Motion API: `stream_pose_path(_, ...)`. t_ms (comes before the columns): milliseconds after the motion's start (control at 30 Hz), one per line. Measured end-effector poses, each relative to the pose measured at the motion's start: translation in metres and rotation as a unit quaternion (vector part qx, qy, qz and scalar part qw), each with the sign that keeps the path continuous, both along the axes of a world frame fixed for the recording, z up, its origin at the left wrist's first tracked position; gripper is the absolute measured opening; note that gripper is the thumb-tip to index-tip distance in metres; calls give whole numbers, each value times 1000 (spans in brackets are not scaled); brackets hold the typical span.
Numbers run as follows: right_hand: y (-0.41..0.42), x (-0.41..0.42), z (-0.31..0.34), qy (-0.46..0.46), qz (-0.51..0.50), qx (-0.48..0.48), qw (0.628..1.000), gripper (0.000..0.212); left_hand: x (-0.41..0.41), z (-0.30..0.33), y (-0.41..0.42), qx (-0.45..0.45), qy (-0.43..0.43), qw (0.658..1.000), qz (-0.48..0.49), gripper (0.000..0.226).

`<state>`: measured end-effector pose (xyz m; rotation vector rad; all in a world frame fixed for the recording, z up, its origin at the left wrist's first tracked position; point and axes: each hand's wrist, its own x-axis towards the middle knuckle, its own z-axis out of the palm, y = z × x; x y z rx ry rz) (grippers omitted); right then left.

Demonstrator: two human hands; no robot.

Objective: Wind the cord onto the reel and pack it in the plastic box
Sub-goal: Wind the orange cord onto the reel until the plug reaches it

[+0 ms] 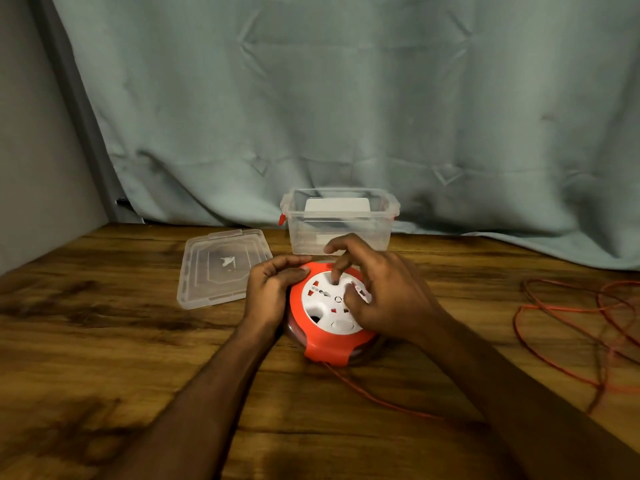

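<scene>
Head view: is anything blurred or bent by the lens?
Head view: right hand slightly motion-smeared over the reel; left hand sharper; loose cord soft at the right edge; wide-angle lens bows the table edge; dim, warm light.

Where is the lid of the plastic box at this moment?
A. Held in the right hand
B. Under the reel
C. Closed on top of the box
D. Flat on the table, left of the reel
D: the clear lid lies flat on the wooden table, left of the orange reel, while the plastic box behind it stands open.
</scene>
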<state>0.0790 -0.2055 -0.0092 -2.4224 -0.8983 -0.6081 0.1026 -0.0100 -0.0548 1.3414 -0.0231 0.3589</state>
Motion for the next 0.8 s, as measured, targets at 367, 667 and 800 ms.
stream_pose_path(367,-20,10,9,139,3,-114,984,92,0,1,-1,10,6,1000,2,19)
stream_pose_path(667,-22,10,8,141,-2,-80,987,101,1,0,-1,8,9,1000,4,20)
stream_pose_path(800,-22,10,6,110,-10,-84,990,94,4,-1,1,5,11,1000,6,18)
